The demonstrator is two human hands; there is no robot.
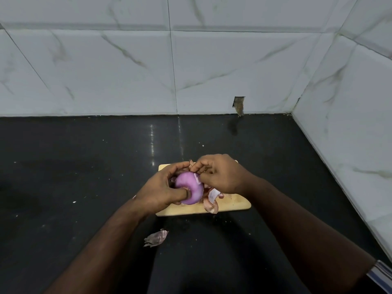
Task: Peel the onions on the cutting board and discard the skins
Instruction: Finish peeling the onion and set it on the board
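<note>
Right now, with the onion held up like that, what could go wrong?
The left hand grips the purple onion above the cutting board; peeled smooth, it could slip as the right hand pinches its skin. A loose skin already lies on the black counter; more may scatter there.

the left hand (158, 188) gripped a purple onion (189, 190) above the board (233, 205), thumb pressed on its near side. the right hand (220, 175) pinched a strip of skin (197, 178) at the onion's top with its fingers (196, 166). loose skins (212, 203) lay on the board beside the onion. another skin piece (156, 238) lay on the black desk (84, 166), near the board's front edge.
</note>
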